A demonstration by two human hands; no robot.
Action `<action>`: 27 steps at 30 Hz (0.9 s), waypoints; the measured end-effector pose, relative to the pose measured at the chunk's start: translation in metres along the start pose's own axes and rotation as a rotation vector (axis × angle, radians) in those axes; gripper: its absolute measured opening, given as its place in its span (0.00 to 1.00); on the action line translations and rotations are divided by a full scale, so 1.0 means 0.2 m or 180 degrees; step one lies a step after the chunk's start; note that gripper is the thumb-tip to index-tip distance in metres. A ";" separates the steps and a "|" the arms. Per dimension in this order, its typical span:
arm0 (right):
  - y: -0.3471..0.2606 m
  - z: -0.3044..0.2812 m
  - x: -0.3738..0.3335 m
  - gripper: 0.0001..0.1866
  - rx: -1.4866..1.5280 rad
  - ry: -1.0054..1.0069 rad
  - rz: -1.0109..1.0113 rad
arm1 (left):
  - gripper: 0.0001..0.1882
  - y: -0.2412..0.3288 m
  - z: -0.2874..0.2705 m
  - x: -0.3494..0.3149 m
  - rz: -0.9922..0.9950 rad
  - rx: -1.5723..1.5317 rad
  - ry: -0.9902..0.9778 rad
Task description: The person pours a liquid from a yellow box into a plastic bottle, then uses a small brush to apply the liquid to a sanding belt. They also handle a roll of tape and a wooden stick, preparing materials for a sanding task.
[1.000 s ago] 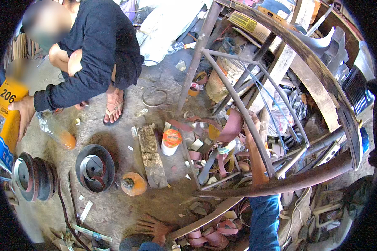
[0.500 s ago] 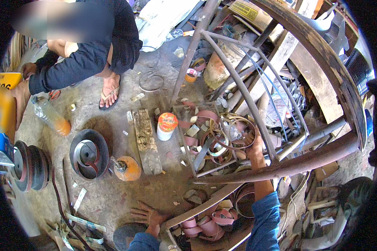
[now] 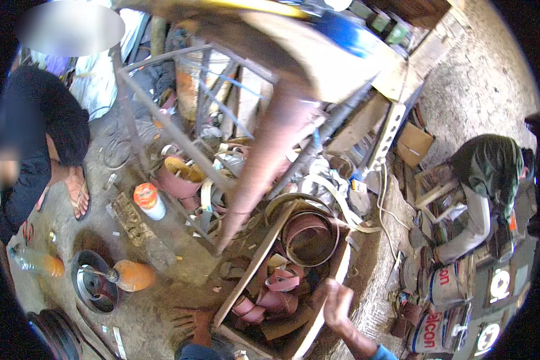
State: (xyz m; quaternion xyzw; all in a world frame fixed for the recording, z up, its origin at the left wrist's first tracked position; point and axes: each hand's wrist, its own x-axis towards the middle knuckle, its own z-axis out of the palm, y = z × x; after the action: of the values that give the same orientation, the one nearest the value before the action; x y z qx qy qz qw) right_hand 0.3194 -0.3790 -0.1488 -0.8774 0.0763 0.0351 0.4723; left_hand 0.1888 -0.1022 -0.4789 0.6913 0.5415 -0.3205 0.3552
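Observation:
My left hand [image 3: 191,321] lies low in the view, fingers spread, beside the near left corner of a wooden box [image 3: 253,267]. At the box's right rim is my right hand [image 3: 338,305], its fingers curled in; whether they grip anything is hidden. Inside the box lie curled pinkish-brown strips [image 3: 282,280] that look like sanding belt. Wide ring-shaped bands [image 3: 309,239] rest at its far end. Beyond the box, a metal frame [image 3: 264,162] with a thick rusty tube leans over a heap of loose bands and scraps [image 3: 183,177].
A person in dark clothes [image 3: 48,114] squats at the far left. Nearby stand an orange-lidded cup [image 3: 149,201], a round orange container [image 3: 133,275], a bottle [image 3: 37,261], a black wheel [image 3: 95,282] and a wooden plank [image 3: 139,229]. Paint cans [image 3: 447,282] and a power strip [image 3: 390,135] are on the right.
My right hand has come back from the bands inside the metal frame to the box's right rim. The view has swung to the right. My left hand stays low beside the box.

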 end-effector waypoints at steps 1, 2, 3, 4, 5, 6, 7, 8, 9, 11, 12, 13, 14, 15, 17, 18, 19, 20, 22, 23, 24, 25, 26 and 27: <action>0.15 -0.11 -0.04 0.19 0.0750 0.0721 -0.0363 | 0.26 -0.03 0.00 0.03 0.0055 0.0000 -0.0020; 0.30 -0.30 -0.07 0.17 -0.0335 0.1034 -0.0544 | 0.26 -0.06 0.00 0.07 0.0153 -0.0009 -0.0053; 0.48 -0.41 0.00 0.12 -0.0901 0.1588 -0.0387 | 0.25 -0.09 -0.01 0.11 0.0235 -0.0011 -0.0073; 0.66 -0.52 0.04 0.10 -0.1114 0.1850 -0.0388 | 0.25 -0.13 -0.01 0.15 0.0337 -0.0021 -0.0093; 0.84 -0.63 0.09 0.14 -0.1332 0.2154 -0.0197 | 0.24 -0.17 -0.03 0.20 0.0493 -0.0050 -0.0163; 1.01 -0.77 0.16 0.08 -0.1130 0.2033 0.0281 | 0.24 -0.22 -0.06 0.24 0.0666 -0.0106 -0.0276; 1.16 -0.88 0.20 0.07 -0.0257 0.2000 0.0523 | 0.24 -0.28 -0.10 0.26 0.0842 -0.0190 -0.0418; 1.29 -0.97 0.25 0.09 -0.0902 0.2119 0.0234 | 0.23 -0.33 -0.15 0.27 0.1036 -0.0301 -0.0603; 1.39 -1.05 0.28 0.10 -0.0804 0.2042 0.0236 | 0.23 -0.36 -0.22 0.28 0.1179 -0.0540 -0.0922; 1.51 -1.14 0.39 0.15 -0.1458 0.2122 0.0616 | 0.22 -0.30 -0.34 0.24 0.0568 -0.1750 -0.1741; 1.54 -1.16 0.44 0.18 -0.1642 0.2073 0.0549 | 0.26 -0.27 -0.43 0.17 0.0641 -0.1641 -0.1583; 1.57 -1.16 0.46 0.21 -0.1869 0.2086 0.0342 | 0.32 -0.26 -0.55 0.08 0.0564 -0.1343 -0.1283; 1.59 -1.15 0.50 0.30 -0.1940 0.1953 0.0483 | 0.36 -0.25 -0.65 -0.05 0.0589 -0.1191 -0.0855; 1.61 -1.10 0.53 0.31 -0.1994 0.1906 0.0474 | 0.40 -0.23 -0.75 -0.17 0.0644 -0.1229 -0.0946; 1.62 -1.03 0.56 0.35 -0.2111 0.1782 0.0604 | 0.43 -0.20 -0.82 -0.39 0.0960 -0.1592 -0.0869; 1.61 -1.04 0.57 0.39 -0.2119 0.1535 0.0794 | 0.49 -0.18 -0.88 -0.48 0.1091 -0.1412 -0.1091; 1.60 -1.03 0.58 0.40 -0.2154 0.1506 0.0893 | 0.49 -0.17 -0.92 -0.54 0.1072 -0.1222 -0.1096; 1.59 -1.03 0.60 0.41 -0.2178 0.1456 0.1089 | 0.48 -0.15 -0.95 -0.58 0.1114 -0.1056 -0.1117; 1.56 -1.04 0.65 0.43 -0.2434 0.1460 0.1092 | 0.46 -0.11 -0.99 -0.61 0.1328 -0.0725 -0.1164; 1.56 -1.04 0.70 0.44 -0.2658 0.1518 0.0910 | 0.45 -0.08 -1.03 -0.61 0.1504 -0.0544 -0.1188; 1.57 -1.03 0.73 0.46 -0.2860 0.1508 0.0834 | 0.43 -0.06 -1.07 -0.60 0.1675 -0.0349 -0.1207; 1.58 -1.04 0.76 0.47 -0.2791 0.1450 0.0664 | 0.41 -0.04 -1.10 -0.60 0.1779 -0.0454 -0.1206; 1.61 -1.04 0.78 0.48 -0.2708 0.1338 0.0631 | 0.39 -0.03 -1.17 -0.62 0.1881 -0.0522 -0.1222; 1.65 -1.07 0.75 0.49 -0.2668 0.1217 0.0633 | 0.37 0.02 -1.18 -0.61 0.2128 -0.0412 -0.1104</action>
State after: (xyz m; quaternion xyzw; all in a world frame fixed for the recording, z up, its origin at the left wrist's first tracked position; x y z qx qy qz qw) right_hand 0.4102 -0.7510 -0.3225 -0.9716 0.2249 -0.0542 0.0492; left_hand 0.1802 0.0313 -0.2489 0.7414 0.2371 -0.2642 0.5694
